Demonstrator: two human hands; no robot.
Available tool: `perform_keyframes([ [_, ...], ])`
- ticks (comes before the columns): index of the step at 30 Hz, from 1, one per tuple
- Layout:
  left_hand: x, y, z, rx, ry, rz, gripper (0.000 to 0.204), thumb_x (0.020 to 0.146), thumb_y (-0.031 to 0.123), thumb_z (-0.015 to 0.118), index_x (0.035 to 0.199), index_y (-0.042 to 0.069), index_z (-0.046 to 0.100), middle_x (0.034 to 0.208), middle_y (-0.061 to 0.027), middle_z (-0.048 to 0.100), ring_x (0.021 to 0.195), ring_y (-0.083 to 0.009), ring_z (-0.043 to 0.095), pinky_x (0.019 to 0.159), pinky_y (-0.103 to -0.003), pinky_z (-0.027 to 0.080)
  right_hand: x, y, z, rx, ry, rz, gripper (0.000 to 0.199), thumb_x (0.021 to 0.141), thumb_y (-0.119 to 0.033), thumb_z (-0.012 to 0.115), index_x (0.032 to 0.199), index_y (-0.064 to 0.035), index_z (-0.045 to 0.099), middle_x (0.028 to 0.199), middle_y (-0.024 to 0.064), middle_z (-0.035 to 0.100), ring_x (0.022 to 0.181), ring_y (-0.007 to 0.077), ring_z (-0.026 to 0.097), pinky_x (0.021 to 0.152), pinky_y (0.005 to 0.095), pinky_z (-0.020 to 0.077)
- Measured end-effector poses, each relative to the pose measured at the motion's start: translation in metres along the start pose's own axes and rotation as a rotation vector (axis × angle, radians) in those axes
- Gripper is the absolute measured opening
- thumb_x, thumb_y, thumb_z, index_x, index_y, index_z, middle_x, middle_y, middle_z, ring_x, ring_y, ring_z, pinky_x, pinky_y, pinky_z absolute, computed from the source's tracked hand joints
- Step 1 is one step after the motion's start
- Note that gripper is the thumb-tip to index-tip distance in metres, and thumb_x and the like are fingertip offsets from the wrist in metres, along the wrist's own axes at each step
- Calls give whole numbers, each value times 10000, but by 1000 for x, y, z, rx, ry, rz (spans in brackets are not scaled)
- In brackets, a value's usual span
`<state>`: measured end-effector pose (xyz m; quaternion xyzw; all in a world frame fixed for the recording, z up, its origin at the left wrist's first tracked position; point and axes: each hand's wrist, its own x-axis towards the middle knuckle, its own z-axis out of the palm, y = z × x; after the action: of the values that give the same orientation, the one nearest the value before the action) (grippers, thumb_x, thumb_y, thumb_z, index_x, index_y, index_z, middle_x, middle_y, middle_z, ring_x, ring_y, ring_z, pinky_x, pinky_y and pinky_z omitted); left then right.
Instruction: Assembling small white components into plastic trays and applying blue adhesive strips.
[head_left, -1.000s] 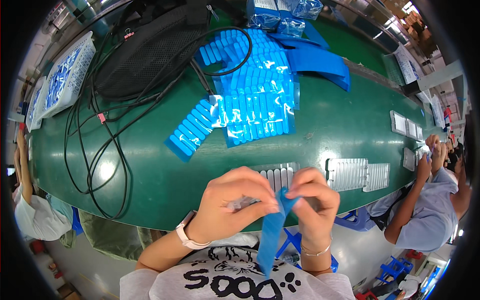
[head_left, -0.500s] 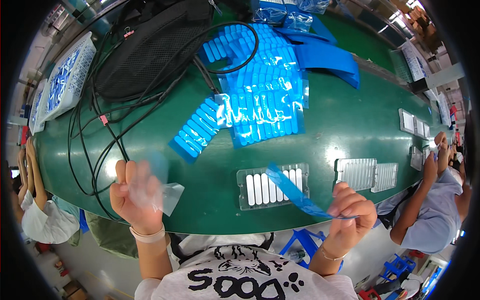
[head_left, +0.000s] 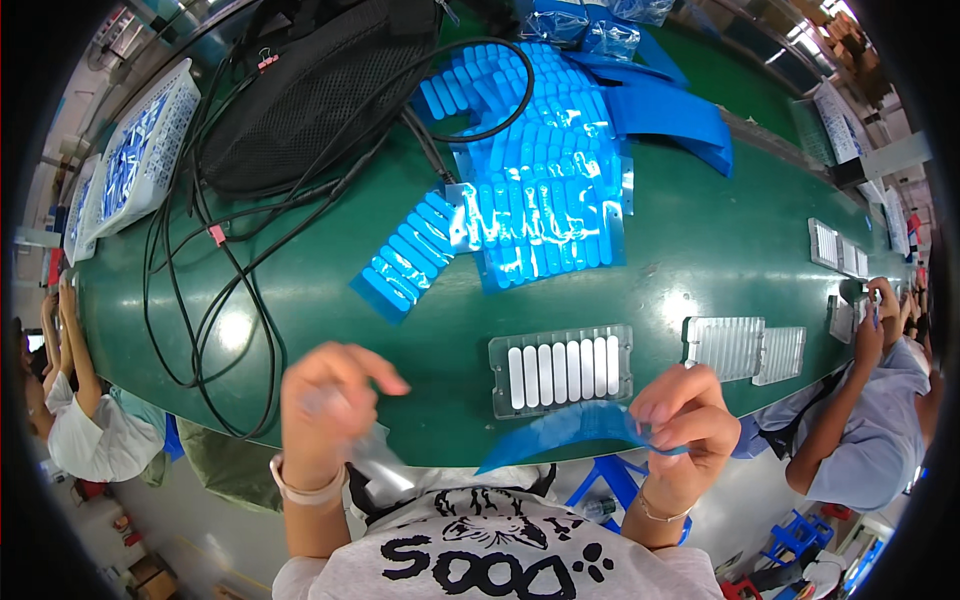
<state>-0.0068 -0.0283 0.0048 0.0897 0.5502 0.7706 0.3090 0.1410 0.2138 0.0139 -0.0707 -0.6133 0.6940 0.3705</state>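
Note:
My right hand pinches one end of a bent blue film strip, which hangs leftward past the table's near edge. My left hand, smeared by motion, has its index finger pointing right. Its other fingers are curled over a crumpled clear plastic film, which trails below the palm. Between my hands, on the table, lies a clear plastic tray holding a row of white rounded strips. The blue strip passes just in front of that tray, and my right hand is near its lower right corner.
Sheets of blue strips are piled beyond the tray. A black mesh bag and black cables occupy the left. White baskets stand far left. Ribbed clear trays lie right, near a co-worker's arm.
My left hand has moved right and nearer to me, with the clear film dropping lower. The blue strip has swung down off the white strips toward the table's front edge.

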Motion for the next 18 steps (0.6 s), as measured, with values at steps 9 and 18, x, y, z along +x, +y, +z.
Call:
perform_keyframes([
  [9, -2, -17, 40, 474, -263, 138, 143, 685, 6, 762, 775, -1, 651, 860, -108, 665, 492, -30, 458, 416, -183, 303, -9, -4, -3, 89, -106, 221, 108, 700, 39, 681, 804, 39, 650, 792, 123, 590, 684, 218, 576, 620, 299, 465],
  [18, 0, -16, 40, 340, -204, -53, 153, 668, -19, 778, 748, -11, 647, 744, -99, 657, 473, -53, 472, 433, -205, 300, -15, -5, -23, -380, 25, 369, 457, 750, 75, 664, 1187, 30, 536, 954, 100, 594, 862, 131, 551, 721, 261, 442],
])
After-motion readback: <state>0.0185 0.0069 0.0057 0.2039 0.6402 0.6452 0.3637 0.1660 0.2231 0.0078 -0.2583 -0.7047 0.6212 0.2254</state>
